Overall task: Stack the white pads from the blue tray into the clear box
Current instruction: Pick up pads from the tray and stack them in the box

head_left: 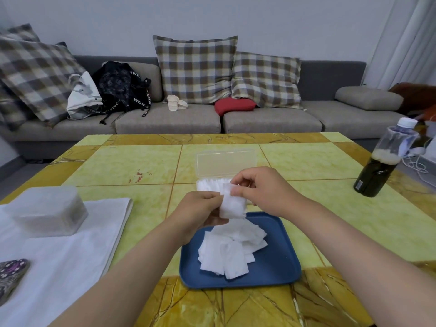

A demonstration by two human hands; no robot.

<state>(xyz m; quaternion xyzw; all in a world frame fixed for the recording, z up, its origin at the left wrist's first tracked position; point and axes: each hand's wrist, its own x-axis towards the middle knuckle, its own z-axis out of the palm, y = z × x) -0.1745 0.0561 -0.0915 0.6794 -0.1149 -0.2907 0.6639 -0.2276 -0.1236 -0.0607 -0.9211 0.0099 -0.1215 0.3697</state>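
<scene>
A blue tray (278,267) lies on the table near me with a loose pile of white pads (232,249) on its left half. Above its far edge I hold a small stack of white pads (232,205) in the air. My left hand (200,213) grips the stack's left side and my right hand (262,187) pinches its top edge. Just behind my hands stands the clear box (210,185), partly hidden, with white pads upright inside. Its clear lid (225,162) is tipped open toward the sofa.
A dark bottle (379,171) stands at the table's right edge. On the left lie a white cloth (70,256), a frosted plastic box (47,212) and a patterned pouch (11,277). A sofa with checked cushions and bags sits beyond the table.
</scene>
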